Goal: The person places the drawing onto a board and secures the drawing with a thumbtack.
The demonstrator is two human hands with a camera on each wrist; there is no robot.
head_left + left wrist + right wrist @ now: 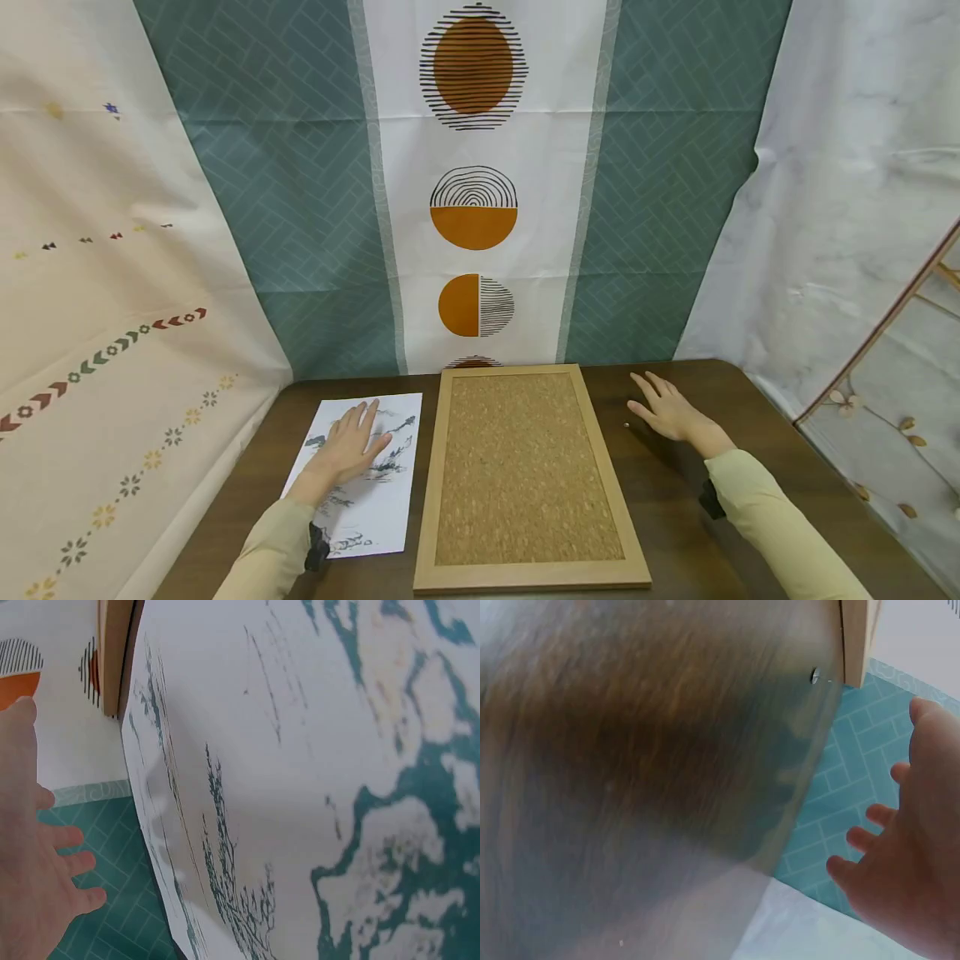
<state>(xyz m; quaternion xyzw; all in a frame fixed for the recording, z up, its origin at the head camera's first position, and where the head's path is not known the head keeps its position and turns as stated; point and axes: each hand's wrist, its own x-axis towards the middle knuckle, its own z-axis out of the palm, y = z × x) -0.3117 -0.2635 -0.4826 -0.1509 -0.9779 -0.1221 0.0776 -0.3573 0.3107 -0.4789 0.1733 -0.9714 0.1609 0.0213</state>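
A sheet of white paper [386, 508] printed with an ink landscape lies on the left of the dark table. Over its upper part hovers my left hand [347, 450], fingers spread and holding nothing; the left wrist view shows a gap between that hand [37, 855] and the paper [247, 780]. In the middle lies a wood-framed cork board [525, 467]. To its right my right hand [671, 412] is held above the table, fingers loosely extended and nothing in them. Beside that hand, a tiny shiny object [815, 675] rests on the tabletop, too small to identify surely.
The brown wooden table [675, 533] runs back to a green and white patterned cloth [480, 250]. A cream cloth [135, 375] hangs on the left, a pale marbled one [847, 208] on the right. A second small speck [620, 943] shows on the table in the right wrist view.
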